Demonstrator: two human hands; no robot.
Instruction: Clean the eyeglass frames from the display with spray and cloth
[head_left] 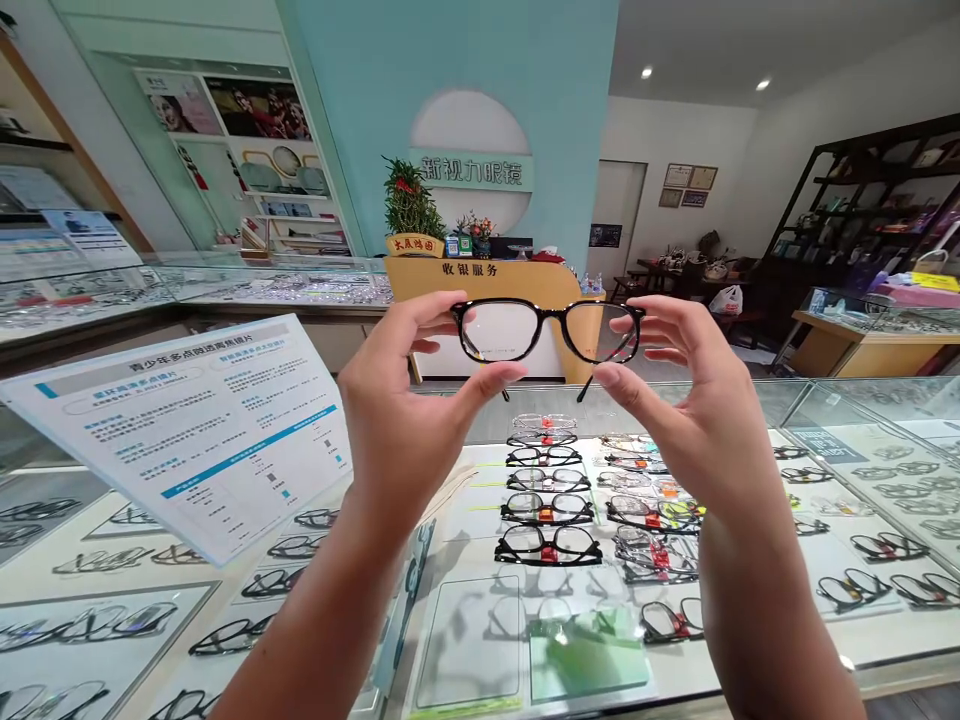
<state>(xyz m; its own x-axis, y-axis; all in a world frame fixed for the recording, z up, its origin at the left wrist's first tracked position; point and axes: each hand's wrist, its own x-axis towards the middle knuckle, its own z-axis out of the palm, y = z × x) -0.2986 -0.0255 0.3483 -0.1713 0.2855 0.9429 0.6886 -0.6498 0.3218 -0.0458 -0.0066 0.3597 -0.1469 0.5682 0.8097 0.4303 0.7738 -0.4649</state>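
Note:
A pair of black-framed glasses point(551, 314) is held up level above the display counter, lenses upright and temples pointing away and down. My left hand point(412, 400) pinches the left end of the frame, its thumb below the left lens. At the right end, my right hand point(686, 390) grips the frame between thumb and fingers. Below the glasses, a column of dark-framed glasses point(547, 545) with small red and orange tags lies in the glass counter point(457, 560).
A printed lens chart point(247, 430) stands tilted at the left. More frames point(660, 625) lie at the right. Beyond the counter are a wooden cashier desk point(420, 275) with a potted plant point(411, 205), and dark shelves point(855, 215) at the far right.

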